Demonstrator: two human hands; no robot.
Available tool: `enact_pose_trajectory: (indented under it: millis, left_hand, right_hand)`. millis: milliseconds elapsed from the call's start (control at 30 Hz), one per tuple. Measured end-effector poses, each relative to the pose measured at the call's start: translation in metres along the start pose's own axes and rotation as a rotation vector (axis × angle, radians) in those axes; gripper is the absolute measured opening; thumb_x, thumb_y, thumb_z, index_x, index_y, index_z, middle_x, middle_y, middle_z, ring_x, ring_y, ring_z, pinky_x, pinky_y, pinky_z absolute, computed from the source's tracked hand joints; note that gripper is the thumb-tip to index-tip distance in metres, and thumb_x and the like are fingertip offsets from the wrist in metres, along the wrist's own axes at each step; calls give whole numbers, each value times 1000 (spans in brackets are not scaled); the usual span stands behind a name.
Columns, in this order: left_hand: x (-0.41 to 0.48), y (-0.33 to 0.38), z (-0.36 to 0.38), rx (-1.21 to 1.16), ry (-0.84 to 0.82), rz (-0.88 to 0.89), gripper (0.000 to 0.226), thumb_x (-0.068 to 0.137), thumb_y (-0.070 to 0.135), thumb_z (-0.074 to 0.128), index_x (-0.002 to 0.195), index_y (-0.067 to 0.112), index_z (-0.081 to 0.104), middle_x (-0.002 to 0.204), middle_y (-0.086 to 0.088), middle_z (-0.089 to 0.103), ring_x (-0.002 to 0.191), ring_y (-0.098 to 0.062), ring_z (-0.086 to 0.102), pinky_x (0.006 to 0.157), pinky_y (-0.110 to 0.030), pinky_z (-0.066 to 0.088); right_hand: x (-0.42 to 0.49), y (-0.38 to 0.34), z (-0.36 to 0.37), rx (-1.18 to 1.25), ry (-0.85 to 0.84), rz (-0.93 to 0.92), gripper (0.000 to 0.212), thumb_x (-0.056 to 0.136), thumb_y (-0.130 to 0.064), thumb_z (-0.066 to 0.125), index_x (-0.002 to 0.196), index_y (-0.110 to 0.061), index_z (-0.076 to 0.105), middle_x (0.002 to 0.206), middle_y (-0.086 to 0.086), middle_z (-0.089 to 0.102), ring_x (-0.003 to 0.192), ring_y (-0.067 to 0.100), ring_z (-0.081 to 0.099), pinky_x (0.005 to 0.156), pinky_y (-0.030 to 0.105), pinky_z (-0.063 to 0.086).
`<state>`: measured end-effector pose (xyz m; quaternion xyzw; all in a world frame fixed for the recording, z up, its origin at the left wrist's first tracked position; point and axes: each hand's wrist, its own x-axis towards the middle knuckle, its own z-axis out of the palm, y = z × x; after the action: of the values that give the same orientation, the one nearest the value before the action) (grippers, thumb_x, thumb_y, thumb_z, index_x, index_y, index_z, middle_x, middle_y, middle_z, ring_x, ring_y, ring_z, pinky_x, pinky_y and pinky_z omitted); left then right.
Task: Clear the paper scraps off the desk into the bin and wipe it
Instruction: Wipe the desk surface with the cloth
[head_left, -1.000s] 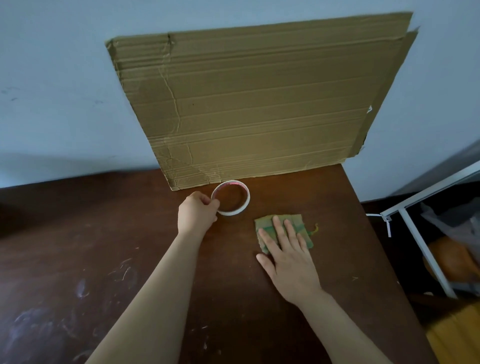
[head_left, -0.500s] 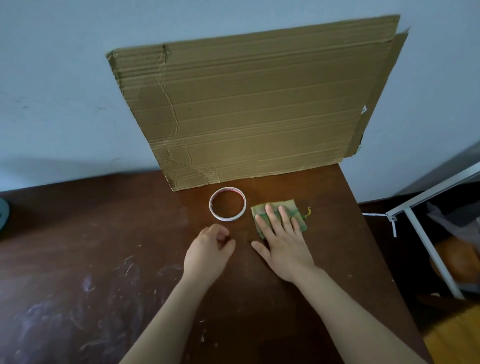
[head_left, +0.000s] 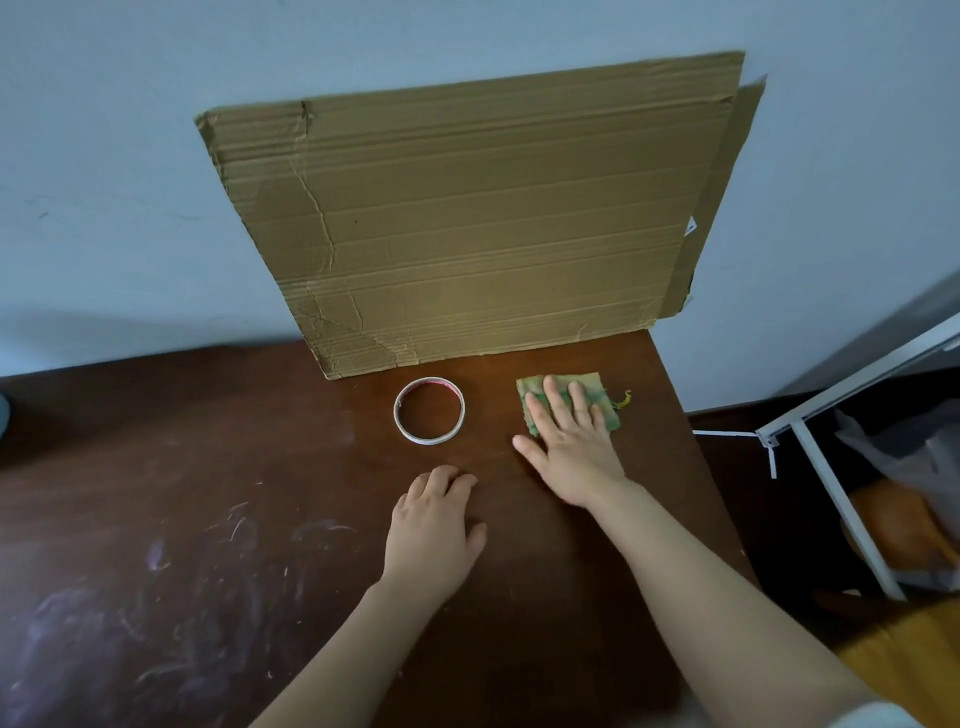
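Head view, desk-wiping stage, read left to right from the tape ring (head_left: 429, 410).

Far left of the ring, the dark desk (head_left: 130, 467) carries pale chalky smears (head_left: 156, 613) and a few tiny light flecks. Whether these are paper scraps or scratches is too fine to tell, and no larger scraps are visible.

In front of the ring, the left hand (head_left: 434, 525) rests on the desk with fingers loosely curled and no object visible in them. It is probably parked there to steady the body while the other hand works.

Behind the ring, a cardboard sheet (head_left: 467, 223) leans on the wall and hides the desk's rear edge.

Just right of the ring lies the green cloth (head_left: 595, 387). The right hand (head_left: 569, 447) presses it flat with straight, spread fingers, a hold suited to pushing it across the surface. Much of the cloth is covered by those fingers.

Far right of the ring, beyond the desk edge, a white frame (head_left: 831, 499) stands beside a grey plastic bag (head_left: 914, 457). This may be the bin, but the picture border cuts it off.
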<state>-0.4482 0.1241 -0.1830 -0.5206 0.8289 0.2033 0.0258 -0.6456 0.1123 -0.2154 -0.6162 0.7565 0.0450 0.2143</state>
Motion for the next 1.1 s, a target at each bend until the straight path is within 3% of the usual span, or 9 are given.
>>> enact_pose_trajectory:
  millis: [133, 233, 367, 500, 700, 800, 933, 1100]
  left_hand:
    - [6, 2, 1, 84, 23, 16, 50, 89, 45, 48, 136, 29, 42, 134, 8, 39, 123, -13, 39, 102, -29, 34]
    - [12, 7, 0, 112, 23, 27, 48, 89, 46, 46, 134, 28, 42, 131, 6, 41, 120, -15, 42, 99, -29, 36]
    - [15, 26, 1, 55, 29, 76, 48, 90, 45, 47, 135, 29, 41, 136, 5, 39, 125, -15, 38, 102, -29, 34]
    - [17, 44, 11, 25, 12, 132, 51, 90, 44, 49, 137, 29, 38, 143, 6, 34, 132, -15, 33, 108, -32, 30]
    - [10, 42, 27, 75, 32, 111, 54, 89, 50, 48, 138, 31, 36, 143, 8, 30, 134, -13, 27, 108, -33, 30]
    - [14, 45, 27, 80, 46, 100, 52, 89, 53, 45, 136, 31, 39, 140, 7, 33, 130, -15, 31, 107, -34, 30]
    - [24, 52, 24, 76, 40, 87, 50, 90, 53, 44, 134, 30, 40, 135, 4, 35, 124, -18, 35, 106, -34, 29]
    - [21, 52, 29, 71, 38, 81, 52, 89, 51, 48, 136, 29, 39, 141, 3, 32, 131, -18, 31, 107, -35, 30]
  right_hand:
    - [-40, 12, 18, -52, 60, -120, 69, 87, -66, 1, 147, -34, -9, 154, -7, -20, 139, 19, -27, 112, 38, -12]
    - [-53, 37, 19, -43, 78, -52, 71, 80, -68, -9, 143, -37, -14, 152, -11, -20, 136, 16, -29, 111, 36, -12]
    - [-23, 61, 0, 2, 62, 89, 63, 93, -61, 9, 148, -35, -5, 156, -9, -16, 142, 20, -20, 115, 41, -6]
    - [15, 57, -18, 38, 7, 140, 62, 95, -58, 10, 149, -32, -5, 157, -5, -18, 142, 25, -21, 115, 45, -6]
    - [-36, 49, 11, 11, 68, -20, 68, 88, -65, 0, 148, -34, -8, 156, -7, -18, 140, 19, -25, 114, 41, -7]
    - [-66, 61, 22, -33, 90, -5, 75, 81, -67, -8, 148, -34, -3, 157, -9, -11, 138, 15, -24, 115, 39, -3]
    - [-33, 84, 4, 4, 109, 127, 64, 92, -61, 10, 149, -34, 1, 158, -8, -11, 144, 22, -16, 116, 43, -4]
    - [16, 91, -20, 18, 41, 181, 64, 94, -59, 12, 149, -31, -5, 157, -4, -16, 143, 27, -18, 116, 46, -4]
